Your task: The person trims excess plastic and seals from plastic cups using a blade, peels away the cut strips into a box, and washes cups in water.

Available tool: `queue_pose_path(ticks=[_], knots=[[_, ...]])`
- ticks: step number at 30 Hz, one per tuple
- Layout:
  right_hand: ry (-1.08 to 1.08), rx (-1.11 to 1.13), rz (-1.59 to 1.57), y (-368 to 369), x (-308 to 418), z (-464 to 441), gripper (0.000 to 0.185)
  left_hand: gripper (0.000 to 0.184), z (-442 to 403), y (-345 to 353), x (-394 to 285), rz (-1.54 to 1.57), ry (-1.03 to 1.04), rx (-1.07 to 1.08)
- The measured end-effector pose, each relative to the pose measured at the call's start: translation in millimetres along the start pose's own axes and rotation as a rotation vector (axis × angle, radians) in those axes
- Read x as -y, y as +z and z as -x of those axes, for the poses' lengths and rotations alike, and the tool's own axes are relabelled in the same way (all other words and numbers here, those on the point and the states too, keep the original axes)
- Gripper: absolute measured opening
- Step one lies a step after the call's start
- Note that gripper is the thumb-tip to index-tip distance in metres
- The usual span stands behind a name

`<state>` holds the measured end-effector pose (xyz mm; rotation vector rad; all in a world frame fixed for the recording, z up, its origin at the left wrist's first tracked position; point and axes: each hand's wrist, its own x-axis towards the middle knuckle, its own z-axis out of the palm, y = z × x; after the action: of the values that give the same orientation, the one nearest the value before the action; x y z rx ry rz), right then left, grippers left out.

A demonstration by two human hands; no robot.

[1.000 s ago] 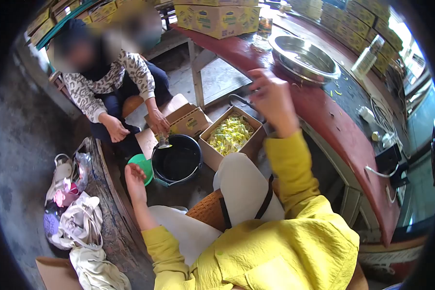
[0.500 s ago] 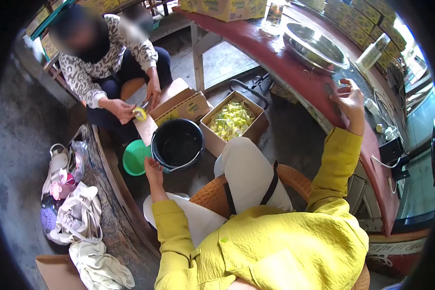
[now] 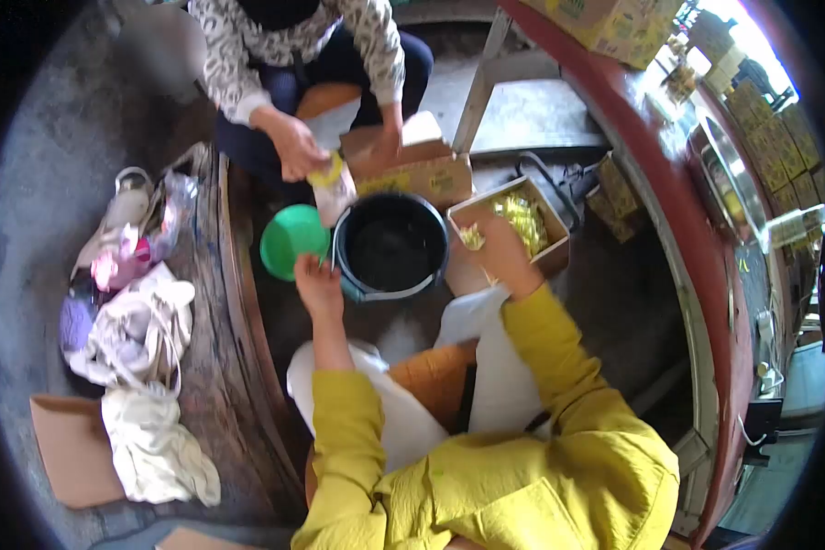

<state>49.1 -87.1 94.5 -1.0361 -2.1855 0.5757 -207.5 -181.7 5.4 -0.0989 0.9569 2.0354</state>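
Note:
My left hand (image 3: pixel 319 289) is beside the black bucket (image 3: pixel 391 291), in front of the green basin (image 3: pixel 293 240). Its fingers are curled together, and what they hold, if anything, is too small to make out. My right hand (image 3: pixel 511 257), blurred, reaches over the near side of a cardboard box (image 3: pixel 556 258) full of small yellow wrapped pieces (image 3: pixel 528 220). A small yellow-and-white piece (image 3: pixel 472 236) shows at its closed fingertips. The bucket's inside is dark.
Opposite me, a person's hand (image 3: pixel 295 151) holds a yellow-topped object (image 3: pixel 325 171) near an open carton (image 3: pixel 422 176). A red table (image 3: pixel 646 156) with a steel tray (image 3: pixel 726 179) stands right. Bags (image 3: pixel 142 321) lie on the wooden ledge (image 3: pixel 220 367) at left.
My right hand has come down from the table edge to the box of yellow pieces. My left hand stays near the bucket and basin. The view has shifted.

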Motion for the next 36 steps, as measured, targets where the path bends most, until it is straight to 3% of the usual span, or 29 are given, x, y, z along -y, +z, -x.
queue_pose_path(ticks=[3,7,9,11,13,14,15,19,21,22,25,27,29,30,31,34,35,36], knots=[[0.136,0.056,-0.027,-10.5,22.1,-19.8,0.031,0.021,-16.8,-1.2,0.7,-0.047,0.008,-0.075],[-0.062,-0.422,0.488,-152.4,53.6,-39.4,0.024,0.019,-14.0,-2.1,-8.0,0.005,-0.046,-0.004],[0.054,-0.699,1.049,-235.2,43.7,-36.7,0.019,0.018,-16.0,-1.4,-3.3,-0.019,-0.025,0.008],[0.044,-0.507,1.024,-341.3,44.0,-43.5,0.021,0.018,-21.0,-3.0,6.7,-0.032,-0.011,0.015],[0.239,-0.216,1.247,-408.9,34.4,-57.9,0.025,0.019,-21.1,0.5,15.7,-0.071,-0.026,0.018],[0.214,-0.046,1.120,-438.8,10.5,-64.8,0.025,0.019,-20.4,2.0,17.1,-0.094,-0.039,0.018],[0.188,0.121,0.985,-451.1,-15.4,-63.8,0.024,0.019,-19.8,1.6,16.7,-0.122,-0.050,0.018],[0.278,0.462,1.229,-422.3,-65.4,-33.3,0.017,0.020,-24.8,-13.9,7.0,-0.193,-0.064,0.011],[0.581,0.381,1.160,-393.5,-40.7,-25.3,0.020,0.020,-26.3,-24.6,4.1,-0.187,-0.041,-0.051],[0.517,0.236,1.121,-388.7,-42.2,-17.5,0.022,0.020,-27.6,-30.1,1.6,-0.187,-0.032,-0.070],[0.521,0.238,1.216,-386.0,-34.0,-23.3,0.028,0.022,-36.3,-41.3,-0.1,-0.170,-0.027,-0.042],[0.608,0.524,1.366,-391.6,-14.1,-30.7,0.036,0.023,-38.8,-51.4,-1.3,-0.169,-0.028,-0.021],[0.667,0.281,0.897,-432.2,-78.5,-26.9,0.017,0.023,-37.7,-47.7,2.1,-0.169,-0.021,-0.038],[0.481,0.422,0.760,-444.6,-70.9,-21.8,0.025,0.023,-33.3,-44.2,2.1,-0.165,-0.037,-0.055],[0.438,0.469,0.692,-450.6,-56.0,-25.8,0.029,0.023,-30.1,-39.7,4.3,-0.156,-0.052,-0.073],[0.625,0.405,0.628,-441.2,19.4,-31.3,0.043,0.024,-28.1,-38.1,8.0,-0.156,-0.053,-0.114],[0.880,0.292,0.522,-458.5,0.9,-42.8,0.039,0.024,-25.3,-34.7,9.2,-0.146,-0.048,-0.139],[0.811,0.273,0.571,-470.7,-14.3,-47.9,0.036,0.024,-23.2,-32.6,9.9,-0.138,-0.046,-0.160]])
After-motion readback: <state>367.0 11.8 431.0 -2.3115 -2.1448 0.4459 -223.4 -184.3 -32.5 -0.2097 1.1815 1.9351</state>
